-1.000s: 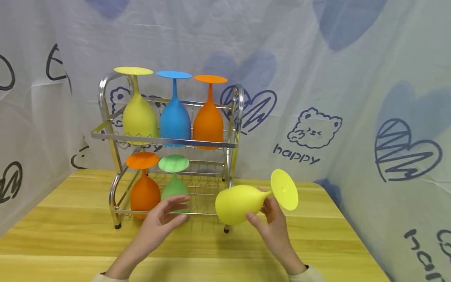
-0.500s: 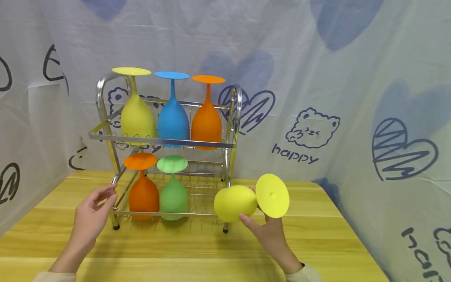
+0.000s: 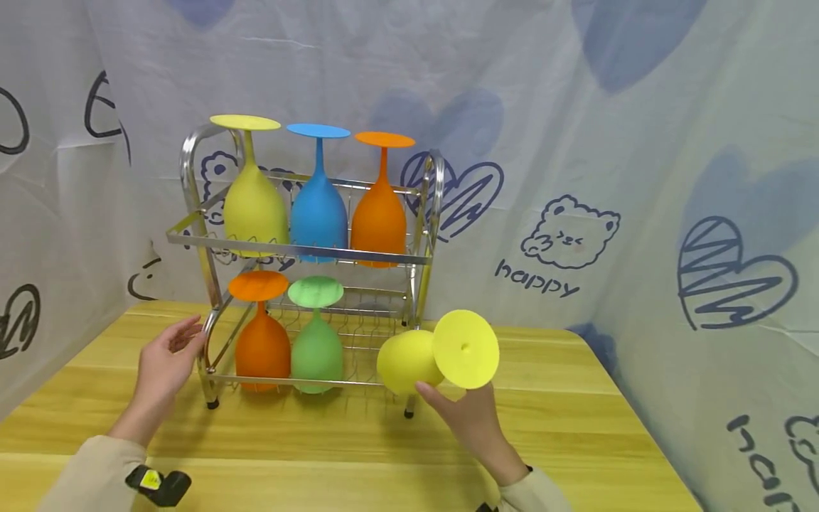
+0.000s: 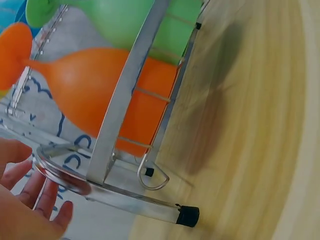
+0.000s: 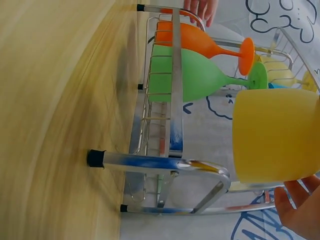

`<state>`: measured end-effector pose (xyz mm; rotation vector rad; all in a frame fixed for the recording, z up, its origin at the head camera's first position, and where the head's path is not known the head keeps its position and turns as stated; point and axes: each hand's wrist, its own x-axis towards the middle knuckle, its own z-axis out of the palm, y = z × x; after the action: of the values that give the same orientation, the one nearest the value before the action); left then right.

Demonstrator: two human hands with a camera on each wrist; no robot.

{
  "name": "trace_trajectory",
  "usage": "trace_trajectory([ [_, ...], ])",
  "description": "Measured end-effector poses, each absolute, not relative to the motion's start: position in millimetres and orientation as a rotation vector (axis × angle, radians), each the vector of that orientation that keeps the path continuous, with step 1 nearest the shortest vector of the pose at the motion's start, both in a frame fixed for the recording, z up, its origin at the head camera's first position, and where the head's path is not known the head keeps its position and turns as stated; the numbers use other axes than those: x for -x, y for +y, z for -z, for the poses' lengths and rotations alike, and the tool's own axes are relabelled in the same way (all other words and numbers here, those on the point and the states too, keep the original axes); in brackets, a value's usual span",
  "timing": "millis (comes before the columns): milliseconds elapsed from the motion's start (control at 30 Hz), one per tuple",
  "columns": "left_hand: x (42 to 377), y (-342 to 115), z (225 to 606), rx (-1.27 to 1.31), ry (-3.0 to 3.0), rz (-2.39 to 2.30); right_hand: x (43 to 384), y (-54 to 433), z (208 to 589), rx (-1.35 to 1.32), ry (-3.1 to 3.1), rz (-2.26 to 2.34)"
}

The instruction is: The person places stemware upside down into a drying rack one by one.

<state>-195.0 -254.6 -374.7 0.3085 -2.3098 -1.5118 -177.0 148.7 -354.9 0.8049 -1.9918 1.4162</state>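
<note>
My right hand (image 3: 470,419) holds a yellow goblet (image 3: 409,359) tilted on its side at the lower tier's right end. Its round foot (image 3: 466,348) faces me and hides its stem. In the right wrist view, the fingers lie against the goblet's bowl (image 5: 275,135). My left hand (image 3: 165,359) is at the left side tube of the metal rack (image 3: 301,380), thumb and fingers about the curved tube (image 4: 60,175). On the lower tier an orange goblet (image 3: 262,348) and a green goblet (image 3: 318,352) stand upside down, side by side.
On the upper tier stand a yellow goblet (image 3: 254,213), a blue goblet (image 3: 318,217) and an orange goblet (image 3: 379,220), all upside down. The rack has black feet on the wooden table (image 3: 307,462). A printed curtain (image 3: 544,107) hangs behind and at both sides.
My left hand has moved left from before the green goblet to the rack's side tube. My right hand has moved the yellow goblet leftward and turned its foot toward me.
</note>
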Motion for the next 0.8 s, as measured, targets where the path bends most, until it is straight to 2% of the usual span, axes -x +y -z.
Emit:
trace_trajectory([
  [200, 207, -269, 380, -0.248, -2.171, 1.811, 169, 133, 335, -0.822, -2.006, -1.375],
  [400, 213, -277, 386, -0.022, -1.809, 2.302, 192, 125, 351, -0.807, -2.041, -1.359],
  [800, 215, -276, 387, -0.059, -1.764, 2.323, 215, 105, 359, -0.820, -2.132, -1.490],
])
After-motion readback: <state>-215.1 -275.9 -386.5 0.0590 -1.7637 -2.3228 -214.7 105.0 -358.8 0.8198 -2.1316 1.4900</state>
